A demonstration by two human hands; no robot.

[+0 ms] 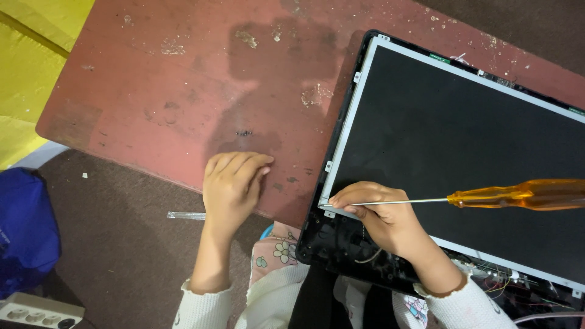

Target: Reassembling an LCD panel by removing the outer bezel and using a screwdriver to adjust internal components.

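Observation:
My right hand [382, 218] pinches the thin metal shaft of a screwdriver close to its tip. The tip sits at the near left corner of a laptop display panel [463, 140], against its silver frame. The screwdriver's amber handle [524, 194] sticks out to the right over the dark screen. The panel lies in a black lid shell [332, 244] with exposed wires along its near edge. My left hand [233, 183] rests palm down on the worn red table [152, 91], near its front edge, fingers loosely bent and holding nothing.
A few small dark screws [244, 132] lie on the table beyond my left hand. A clear stick-like object [186, 215] lies on the brown floor. A blue bag [24, 225] and a white power strip [36, 309] are at lower left, yellow cloth [30, 61] at upper left.

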